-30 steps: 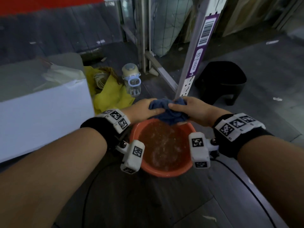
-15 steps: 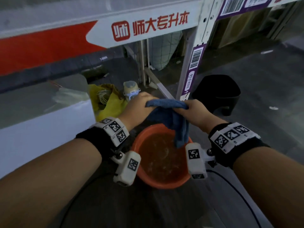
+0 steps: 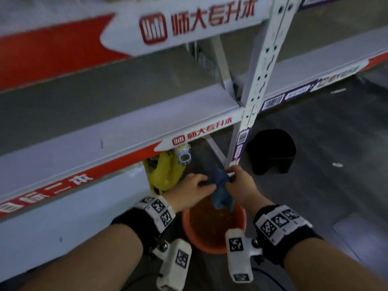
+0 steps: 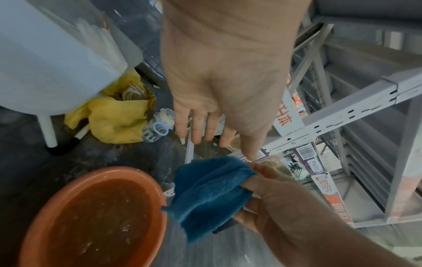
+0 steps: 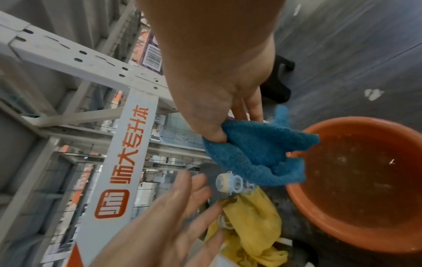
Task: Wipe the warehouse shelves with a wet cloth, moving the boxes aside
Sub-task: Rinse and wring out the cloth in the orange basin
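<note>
Since half a second ago my left hand [image 4: 224, 86] has let go of the blue cloth [image 4: 209, 191], and my view has tilted up to take in more of the shelves [image 3: 130, 131]. Now only my right hand [image 5: 219, 94] has the cloth, thumb and fingers pinching its upper fold, so the rest hangs down over the far rim of the orange basin [image 3: 190, 229], which sits on the floor with murky brown water in it. I see my left hand just beside the cloth, fingers straight and spread, holding nothing. Both hands are in front of the grey shelf upright [image 3: 260, 80]. Under the lowest shelf lie a crumpled yellow bag [image 4: 116, 119] and a clear bottle with a pale blue cap ring [image 4: 157, 128], touching it. Right of the upright stands a black stool [image 3: 273, 150].
</note>
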